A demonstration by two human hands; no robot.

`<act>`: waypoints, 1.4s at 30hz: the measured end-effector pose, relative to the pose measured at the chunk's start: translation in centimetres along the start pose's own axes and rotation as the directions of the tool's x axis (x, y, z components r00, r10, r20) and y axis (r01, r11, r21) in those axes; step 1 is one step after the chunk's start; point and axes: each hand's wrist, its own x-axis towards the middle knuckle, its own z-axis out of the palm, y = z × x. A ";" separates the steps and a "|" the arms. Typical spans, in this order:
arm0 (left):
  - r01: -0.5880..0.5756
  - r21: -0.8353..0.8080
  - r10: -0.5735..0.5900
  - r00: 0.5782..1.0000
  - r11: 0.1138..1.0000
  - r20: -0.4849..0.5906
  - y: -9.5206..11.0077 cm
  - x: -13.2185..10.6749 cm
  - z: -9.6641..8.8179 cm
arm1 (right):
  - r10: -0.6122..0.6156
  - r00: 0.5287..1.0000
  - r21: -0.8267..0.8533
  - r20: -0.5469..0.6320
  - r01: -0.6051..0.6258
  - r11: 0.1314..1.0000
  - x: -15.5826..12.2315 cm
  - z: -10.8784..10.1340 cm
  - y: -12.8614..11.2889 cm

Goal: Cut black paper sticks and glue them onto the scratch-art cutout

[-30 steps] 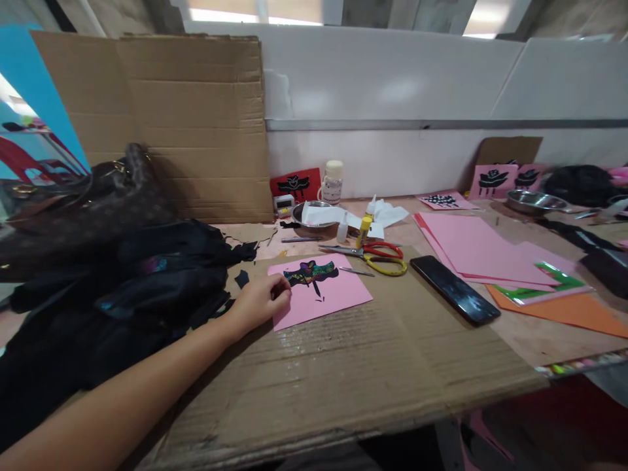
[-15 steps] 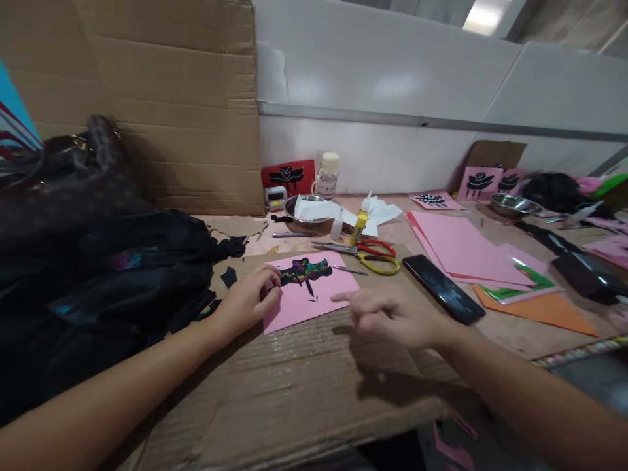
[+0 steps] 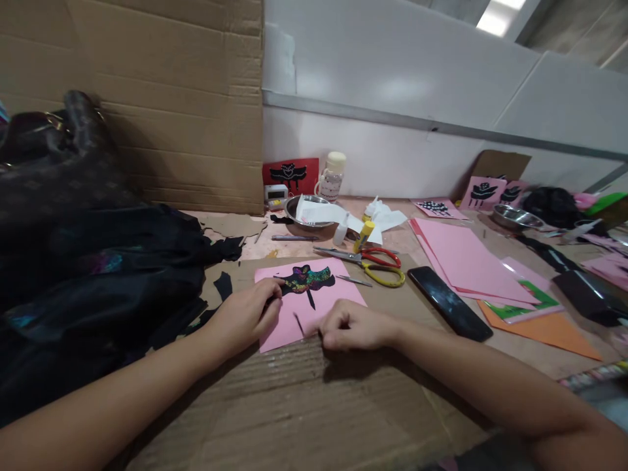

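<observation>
A pink sheet of paper (image 3: 284, 333) lies on brown cardboard, bearing a black cutout with coloured glitter (image 3: 314, 280). My left hand (image 3: 250, 313) rests on the sheet's left side, its curled fingertips pressed on the cutout's left end. Below the cutout lie a short black strip (image 3: 311, 299) and a thinner one (image 3: 298, 324). My right hand (image 3: 357, 325) is at the sheet's lower right edge, index finger out and blurred, other fingers curled. A tiny dark bit shows near that fingertip. Past the sheet's upper right lies a thin pointed tool (image 3: 355, 280).
Scissors (image 3: 383, 267), a glue stick (image 3: 363, 237), a white bottle (image 3: 341, 230) and a metal bowl (image 3: 294, 212) stand behind the sheet. A phone (image 3: 449, 304) and pink sheets (image 3: 471, 258) lie right. Black material (image 3: 108, 281) and a brown bag (image 3: 73, 163) fill the left.
My right hand has moved left and nearer to me, to the sheet's lower edge. One thin black strip now shows farther left and lower on the sheet. The left hand stays at the cutout.
</observation>
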 end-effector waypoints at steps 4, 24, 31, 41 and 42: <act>-0.007 -0.008 0.007 1.000 1.000 -0.008 0.2 0.1 -0.2 | 0.011 0.991 0.057 -0.130 -0.004 0.998 -1.7 -0.2 0.0; -0.035 0.019 0.035 0.999 0.999 -0.010 0.3 0.3 -0.4 | -0.249 0.937 -0.095 0.244 0.278 0.956 -4.5 2.6 2.0; -0.056 0.033 0.056 0.998 0.998 -0.018 0.3 0.4 -0.6 | -0.148 0.962 0.220 -0.229 0.199 0.955 -10.9 3.0 1.9; -0.047 0.039 0.047 0.999 0.998 -0.008 0.3 0.3 -0.3 | -0.135 0.923 -0.080 0.362 0.175 0.981 -6.8 2.9 -0.1; -0.043 0.036 0.043 0.999 0.998 -0.006 0.3 0.3 -0.3 | -0.196 0.867 0.105 0.457 0.166 0.980 -7.8 2.7 -0.1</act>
